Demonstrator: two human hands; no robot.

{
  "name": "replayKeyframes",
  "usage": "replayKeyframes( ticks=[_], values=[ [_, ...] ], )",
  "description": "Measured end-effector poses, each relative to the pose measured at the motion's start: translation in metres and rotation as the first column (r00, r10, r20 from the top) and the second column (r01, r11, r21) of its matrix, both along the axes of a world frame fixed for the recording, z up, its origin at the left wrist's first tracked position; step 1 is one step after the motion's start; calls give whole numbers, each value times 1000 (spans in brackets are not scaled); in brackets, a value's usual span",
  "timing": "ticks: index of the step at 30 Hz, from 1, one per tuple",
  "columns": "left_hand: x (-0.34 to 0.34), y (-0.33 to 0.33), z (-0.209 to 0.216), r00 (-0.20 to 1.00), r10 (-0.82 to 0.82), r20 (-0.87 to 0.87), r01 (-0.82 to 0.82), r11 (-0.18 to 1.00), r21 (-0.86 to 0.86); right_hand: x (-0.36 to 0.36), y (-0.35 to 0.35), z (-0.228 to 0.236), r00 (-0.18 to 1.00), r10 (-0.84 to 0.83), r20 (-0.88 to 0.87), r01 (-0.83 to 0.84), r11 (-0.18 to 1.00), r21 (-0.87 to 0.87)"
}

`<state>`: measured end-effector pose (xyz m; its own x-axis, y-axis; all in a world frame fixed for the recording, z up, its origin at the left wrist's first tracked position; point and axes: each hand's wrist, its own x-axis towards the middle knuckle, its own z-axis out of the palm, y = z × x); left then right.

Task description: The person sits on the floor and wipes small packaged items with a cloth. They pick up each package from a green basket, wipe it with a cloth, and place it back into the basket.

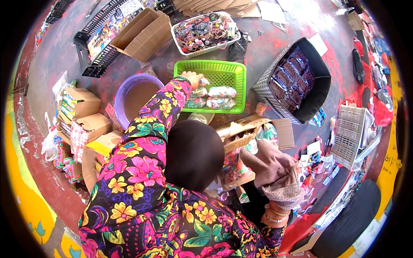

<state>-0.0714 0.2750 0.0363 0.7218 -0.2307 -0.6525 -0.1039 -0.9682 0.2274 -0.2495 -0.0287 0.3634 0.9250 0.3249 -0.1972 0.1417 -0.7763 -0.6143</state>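
My left arm, in a floral sleeve, stretches forward to a bright green plastic basket (239, 86). There my left hand (192, 78) is closed on a small clear packet (204, 81) just inside the basket. Several plump, clear-wrapped packets (222, 92) with coloured contents lie near it in rows on the basket floor. My right wrist wears a beaded bracelet (276, 211). A greyish-pink cloth (273, 172) covers my right hand, so its fingers are hidden. Beside the cloth stands an open cardboard box (284, 133) with colourful packets. A dark rounded shape (193, 155) lies between my arms.
Left of the green basket stands a purple tub (124, 92) of brownish contents. Beyond it sits a white basket (176, 38) of hair ties, near an open carton (146, 38). A patterned bin (266, 77) with dark packets stands right. Small cartons (88, 103) crowd the left.
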Motion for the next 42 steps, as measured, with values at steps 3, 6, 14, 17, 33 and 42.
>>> replayKeyframes(
  ticks=[3, 6, 14, 17, 33, 42],
  values=[
    [-5, -1, -2, 998, 57, -10, -57, 998, 29, 10, 6, 5, 993, 118, -2, -116, 975, -188],
    [-4, 1, -4, 998, 49, -27, -48, 998, 41, 13, 11, 0, 977, 212, -1, -202, 927, -316],
    [6, 24, -43, 967, 237, 89, -207, 944, -258, -7, 8, -16, 968, -157, -194, 235, 836, 495],
    [5, 44, -52, 990, 105, 98, -76, 962, -263, 1, 14, -3, 999, -21, -45, 29, 982, 187],
    [26, 30, 42, 956, 260, 133, -177, 877, -446, 2, -50, 19, 934, 72, 349, -71, 997, -13],
    [41, 6, 222, 843, 535, 60, -254, 492, -833, -39, -103, 11, 830, -217, 514, 75, 956, 282]
  ],
)
